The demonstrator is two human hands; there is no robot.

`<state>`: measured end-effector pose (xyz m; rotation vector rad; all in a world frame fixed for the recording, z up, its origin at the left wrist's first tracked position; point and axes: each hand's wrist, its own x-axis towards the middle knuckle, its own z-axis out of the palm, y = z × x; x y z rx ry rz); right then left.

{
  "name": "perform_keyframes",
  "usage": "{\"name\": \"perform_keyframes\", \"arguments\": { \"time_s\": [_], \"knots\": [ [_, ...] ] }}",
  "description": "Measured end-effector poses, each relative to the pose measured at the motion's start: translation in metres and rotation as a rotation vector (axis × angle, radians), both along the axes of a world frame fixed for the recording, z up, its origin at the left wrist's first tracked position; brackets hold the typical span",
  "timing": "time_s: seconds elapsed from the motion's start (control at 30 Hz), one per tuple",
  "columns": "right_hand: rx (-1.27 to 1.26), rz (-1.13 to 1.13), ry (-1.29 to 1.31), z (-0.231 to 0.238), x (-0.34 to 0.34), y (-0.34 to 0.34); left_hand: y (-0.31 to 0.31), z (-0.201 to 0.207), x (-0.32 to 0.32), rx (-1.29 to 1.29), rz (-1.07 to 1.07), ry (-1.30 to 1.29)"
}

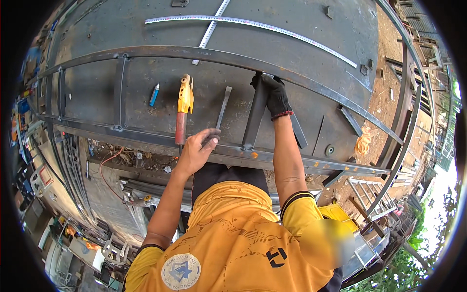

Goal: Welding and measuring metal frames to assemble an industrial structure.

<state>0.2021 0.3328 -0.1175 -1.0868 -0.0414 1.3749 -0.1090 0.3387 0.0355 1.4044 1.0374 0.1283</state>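
Observation:
My bare left hand (198, 152) is at the near rail of a welded steel frame, fingers curled at the lower end of a flat steel bar (224, 107). The bar points away from me, and its gripped end is hidden. My right hand (277, 100), in a black glove with a red cuff, is closed around the far end of a square steel tube (256, 112). This tube crosses between the frame's far rail (165, 51) and near rail (194, 151). A weld bead shows at its near end. My gloved fingertips are partly hidden behind it.
A yellow and red electrode holder (185, 100) lies left of the bar, beside a blue marker (154, 95). Two crossed measuring rulers (253, 23) rest beyond the frame. An orange rag (363, 141) and loose steel pieces (350, 120) are at the right.

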Motion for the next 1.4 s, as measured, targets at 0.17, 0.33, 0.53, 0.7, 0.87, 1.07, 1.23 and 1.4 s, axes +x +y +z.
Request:
{"name": "perform_keyframes", "arguments": {
  "time_s": [0.17,0.33,0.53,0.7,0.87,1.07,1.23,1.4],
  "knots": [
    [-0.011,0.001,0.012,0.003,0.002,-0.003,-0.006,-0.025,0.043,-0.062,-0.008,-0.003],
    [-0.178,0.118,-0.098,0.035,0.006,-0.004,-0.011,-0.085,0.132,0.186,0.156,0.042],
    [-0.243,0.224,-0.836,0.06,0.088,-0.054,0.029,-0.116,0.194,0.224,0.121,0.189],
    [-0.037,0.26,-1.996,0.084,0.135,-0.011,0.032,-0.108,0.2,0.277,0.063,0.26],
    [-0.505,1.21,-1.511,0.083,0.118,0.028,0.034,-0.1,0.202,0.277,0.012,0.275],
    [-0.527,1.199,-1.411,0.077,0.099,0.043,0.044,-0.1,0.199,0.255,-0.061,0.271],
    [-0.499,1.219,-1.461,0.074,0.09,0.048,0.048,-0.098,0.199,0.262,-0.133,0.267],
    [-0.36,1.097,-1.55,0.074,0.049,0.065,0.046,-0.107,0.193,0.345,-0.18,0.257]
  ]
}}
